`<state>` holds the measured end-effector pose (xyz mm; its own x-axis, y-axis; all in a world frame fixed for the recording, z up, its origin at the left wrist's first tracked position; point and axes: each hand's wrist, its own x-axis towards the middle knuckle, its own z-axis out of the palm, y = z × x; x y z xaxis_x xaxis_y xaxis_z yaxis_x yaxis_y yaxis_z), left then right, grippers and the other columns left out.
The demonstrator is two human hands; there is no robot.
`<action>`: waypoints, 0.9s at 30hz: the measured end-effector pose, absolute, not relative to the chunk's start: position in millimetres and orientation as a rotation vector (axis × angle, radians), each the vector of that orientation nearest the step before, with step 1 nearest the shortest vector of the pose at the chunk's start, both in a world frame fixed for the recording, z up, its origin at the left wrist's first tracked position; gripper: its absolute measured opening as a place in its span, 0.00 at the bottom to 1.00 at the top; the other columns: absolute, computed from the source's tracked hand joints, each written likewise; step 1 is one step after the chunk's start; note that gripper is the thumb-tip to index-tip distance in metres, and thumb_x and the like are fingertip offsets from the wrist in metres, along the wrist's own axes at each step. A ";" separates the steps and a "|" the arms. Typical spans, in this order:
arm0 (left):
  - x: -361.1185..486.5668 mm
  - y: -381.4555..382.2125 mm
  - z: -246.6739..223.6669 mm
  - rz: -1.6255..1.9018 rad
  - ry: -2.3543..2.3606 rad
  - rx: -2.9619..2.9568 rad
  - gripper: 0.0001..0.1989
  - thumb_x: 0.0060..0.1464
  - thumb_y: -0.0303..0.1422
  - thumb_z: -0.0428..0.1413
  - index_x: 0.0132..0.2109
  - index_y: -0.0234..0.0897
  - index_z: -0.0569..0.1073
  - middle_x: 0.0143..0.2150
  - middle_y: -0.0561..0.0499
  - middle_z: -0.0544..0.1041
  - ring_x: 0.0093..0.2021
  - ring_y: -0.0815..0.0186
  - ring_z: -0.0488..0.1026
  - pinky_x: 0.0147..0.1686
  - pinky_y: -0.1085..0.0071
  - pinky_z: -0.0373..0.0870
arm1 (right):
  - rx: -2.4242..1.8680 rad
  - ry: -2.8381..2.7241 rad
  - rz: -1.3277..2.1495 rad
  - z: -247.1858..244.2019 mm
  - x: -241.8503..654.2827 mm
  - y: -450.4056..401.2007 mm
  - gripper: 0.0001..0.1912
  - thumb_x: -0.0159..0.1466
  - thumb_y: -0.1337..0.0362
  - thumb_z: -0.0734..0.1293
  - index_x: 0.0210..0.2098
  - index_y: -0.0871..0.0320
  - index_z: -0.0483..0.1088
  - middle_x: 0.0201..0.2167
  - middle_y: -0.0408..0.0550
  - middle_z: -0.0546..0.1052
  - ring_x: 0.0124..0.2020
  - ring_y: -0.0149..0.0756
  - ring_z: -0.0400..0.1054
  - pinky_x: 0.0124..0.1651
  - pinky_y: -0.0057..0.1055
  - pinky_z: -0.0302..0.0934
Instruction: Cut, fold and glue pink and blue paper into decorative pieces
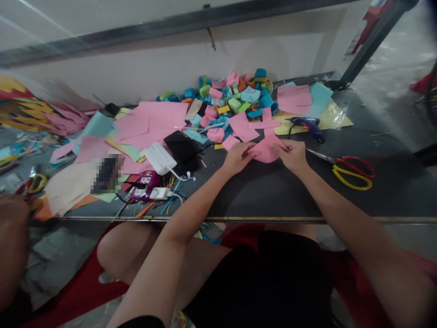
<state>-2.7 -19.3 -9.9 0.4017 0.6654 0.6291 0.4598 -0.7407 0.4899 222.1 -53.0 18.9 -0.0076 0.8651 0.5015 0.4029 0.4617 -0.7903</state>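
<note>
A pink piece of paper (266,151) is stretched between my two hands just above the dark tabletop. My left hand (238,158) pinches its left edge, and my right hand (292,154) pinches the right edge. Behind it lie more pink paper cutouts (243,126), one shaped like a cross. Beyond my right hand rests a blue glue gun (309,124). Closer in on the right are scissors (351,171) with red and yellow handles, blades pointing toward my right hand.
Folded coloured paper pieces (235,93) are heaped against the wall. To the left lie pink sheets (160,120), a black phone (182,146), a white charger block (160,158) and a purple power strip (146,184) with cables. Another person's arm (13,246) shows at far left.
</note>
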 end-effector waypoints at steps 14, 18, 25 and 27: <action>2.9 -11.0 -16.6 0.951 0.874 1.629 0.32 0.53 0.61 0.61 0.44 0.34 0.81 0.33 0.49 0.79 0.29 0.70 0.72 0.29 0.74 0.68 | -1.187 -1.569 0.897 5.5 224.2 -42.3 0.35 0.56 0.29 0.70 0.19 0.56 0.74 0.14 0.44 0.72 0.15 0.31 0.62 0.19 0.30 0.51; 5.1 -13.5 -15.3 0.926 0.914 1.652 0.30 0.53 0.60 0.62 0.37 0.33 0.79 0.29 0.50 0.77 0.28 0.70 0.70 0.27 0.74 0.66 | -1.198 -1.676 0.853 7.9 219.3 -47.6 0.35 0.57 0.30 0.70 0.19 0.57 0.75 0.13 0.44 0.72 0.16 0.30 0.63 0.21 0.30 0.52; 3.4 -11.2 -18.0 1.139 1.000 1.689 0.33 0.51 0.66 0.58 0.27 0.36 0.70 0.24 0.54 0.67 0.26 0.71 0.61 0.26 0.72 0.58 | -1.192 -1.607 1.024 14.0 215.6 -48.7 0.36 0.54 0.28 0.71 0.21 0.58 0.74 0.18 0.49 0.77 0.17 0.30 0.68 0.20 0.28 0.57; 3.2 -11.0 -18.5 1.183 1.034 1.693 0.35 0.52 0.67 0.57 0.25 0.38 0.65 0.23 0.56 0.62 0.25 0.72 0.57 0.25 0.71 0.55 | -1.177 -1.615 1.052 15.9 215.6 -49.6 0.34 0.55 0.30 0.71 0.23 0.58 0.75 0.20 0.49 0.78 0.18 0.30 0.69 0.21 0.27 0.58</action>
<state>3.2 -11.0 -18.5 0.2254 0.9278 0.2971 0.1704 -0.3379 0.9256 215.6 -49.6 15.9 -0.1902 0.9693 0.1557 0.2494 0.2011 -0.9473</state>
